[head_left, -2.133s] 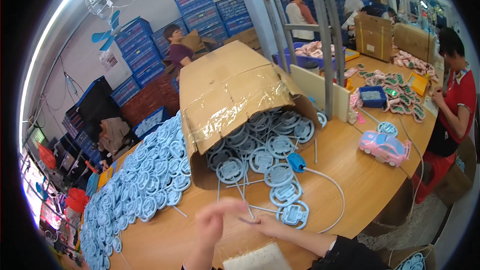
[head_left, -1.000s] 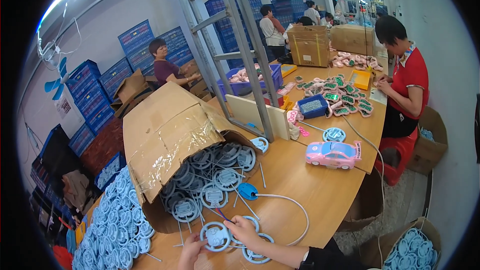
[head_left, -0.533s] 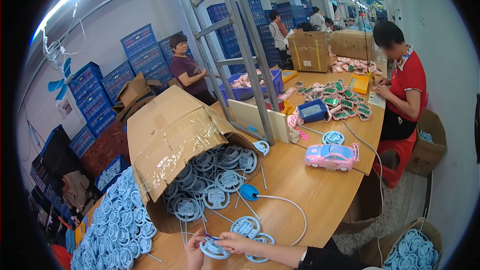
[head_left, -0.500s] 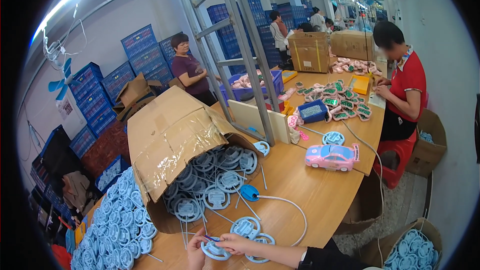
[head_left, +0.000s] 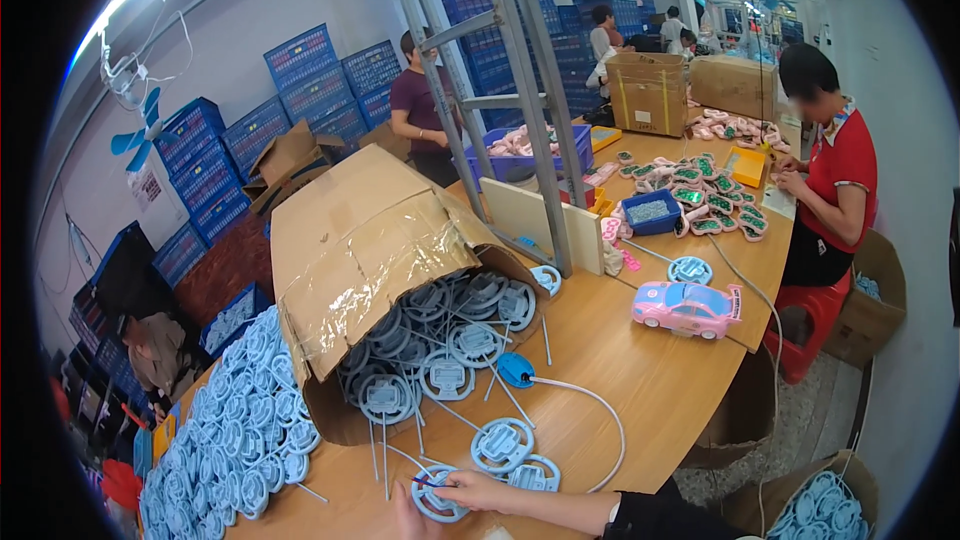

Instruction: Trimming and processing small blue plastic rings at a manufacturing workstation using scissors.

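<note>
At the lower edge, a light-blue plastic toy steering wheel [head_left: 450,513] lies between my hands, with a thin pale rod or cord running off its far side. My left hand [head_left: 407,516] closes on its left rim, partly cut off by the picture's edge. My right hand [head_left: 472,492] pinches a thin dark stick-like tool [head_left: 424,482] over the wheel's face; its exact kind is too small to tell. Two more toy steering wheels [head_left: 502,444] lie just beyond my right hand. Farther off is a bright blue disc [head_left: 515,370] with a white cable.
A tipped cardboard box [head_left: 370,240] spills wheels with rods. A heap of wheels [head_left: 235,430] fills the left. A metal frame [head_left: 545,140] rises from the table [head_left: 600,390]. Right of it sits a pink toy car [head_left: 686,309]. A person in red [head_left: 845,160] works at the far right.
The view has swung slightly left, so everything sits farther right. My left fingers have dropped lower beside the wheel; the tool stays in my right hand. A person in purple has turned aside.
</note>
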`<state>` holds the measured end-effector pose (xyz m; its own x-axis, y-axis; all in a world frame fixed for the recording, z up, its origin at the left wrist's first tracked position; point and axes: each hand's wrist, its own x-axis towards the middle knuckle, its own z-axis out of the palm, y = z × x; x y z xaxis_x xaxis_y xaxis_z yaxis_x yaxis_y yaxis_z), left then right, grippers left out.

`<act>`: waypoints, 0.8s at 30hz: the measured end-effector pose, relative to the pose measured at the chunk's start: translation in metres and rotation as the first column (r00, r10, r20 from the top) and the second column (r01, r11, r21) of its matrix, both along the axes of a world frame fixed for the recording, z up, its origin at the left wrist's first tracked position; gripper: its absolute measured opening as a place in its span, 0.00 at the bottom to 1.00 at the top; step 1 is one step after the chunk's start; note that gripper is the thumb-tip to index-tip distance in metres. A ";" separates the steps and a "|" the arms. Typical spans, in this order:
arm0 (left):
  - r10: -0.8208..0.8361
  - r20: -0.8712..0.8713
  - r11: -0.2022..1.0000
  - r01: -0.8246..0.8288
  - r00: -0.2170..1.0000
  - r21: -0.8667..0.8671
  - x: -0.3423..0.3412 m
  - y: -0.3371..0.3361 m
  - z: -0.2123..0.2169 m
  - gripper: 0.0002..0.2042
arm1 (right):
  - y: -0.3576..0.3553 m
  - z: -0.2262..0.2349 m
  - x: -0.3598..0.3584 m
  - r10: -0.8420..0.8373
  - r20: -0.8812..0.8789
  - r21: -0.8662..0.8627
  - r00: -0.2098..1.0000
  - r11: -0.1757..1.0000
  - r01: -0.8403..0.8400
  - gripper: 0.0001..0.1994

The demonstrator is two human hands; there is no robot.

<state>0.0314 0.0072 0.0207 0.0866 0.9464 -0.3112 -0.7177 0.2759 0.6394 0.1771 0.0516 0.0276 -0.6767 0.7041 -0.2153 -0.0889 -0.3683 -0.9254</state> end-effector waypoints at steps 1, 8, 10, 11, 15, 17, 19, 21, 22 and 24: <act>0.015 0.005 1.000 -0.015 1.000 -0.006 0.000 -0.005 -0.003 0.18 | 0.000 0.000 -0.003 -0.005 0.023 0.065 1.000 0.998 0.004 0.13; 0.015 -0.271 0.995 -0.042 0.963 -0.096 -0.018 -0.035 -0.024 0.21 | 0.002 0.002 0.007 -0.103 0.010 0.144 0.995 0.985 0.100 0.11; -0.048 -0.441 0.998 0.031 0.896 -0.045 -0.008 -0.046 0.009 0.12 | 0.008 0.014 0.018 -0.140 -0.030 0.077 0.990 0.987 0.142 0.09; -0.037 -0.437 0.998 0.014 0.898 -0.055 -0.009 -0.046 0.012 0.12 | 0.009 0.016 0.021 -0.124 -0.025 0.068 0.992 0.990 0.125 0.09; 0.009 -0.537 0.996 -0.053 0.844 -0.067 -0.022 -0.043 0.008 0.13 | 0.009 0.022 0.015 -0.054 -0.113 0.046 0.992 0.997 0.059 0.09; 0.105 -0.538 0.989 -0.143 0.836 -0.029 -0.030 -0.032 0.014 0.13 | 0.003 0.029 0.008 -0.021 -0.096 0.058 0.995 0.998 0.026 0.10; 0.218 -0.456 0.976 -0.205 0.863 0.078 -0.025 -0.005 0.004 0.13 | 0.007 0.031 0.015 0.005 -0.044 0.041 0.999 0.999 -0.003 0.10; 0.217 -0.517 0.974 -0.217 0.828 0.061 -0.023 0.013 -0.002 0.12 | 0.007 0.023 0.018 0.050 -0.006 0.029 0.999 0.998 -0.050 0.10; 0.247 -0.537 0.965 -0.252 0.807 0.066 -0.021 0.016 -0.002 0.12 | 0.007 0.019 0.015 0.056 0.077 0.046 0.995 0.997 -0.059 0.10; 0.245 -0.543 0.967 -0.244 0.803 0.076 -0.024 0.017 -0.008 0.12 | 0.007 0.013 0.009 0.060 0.163 0.067 0.985 0.995 -0.071 0.11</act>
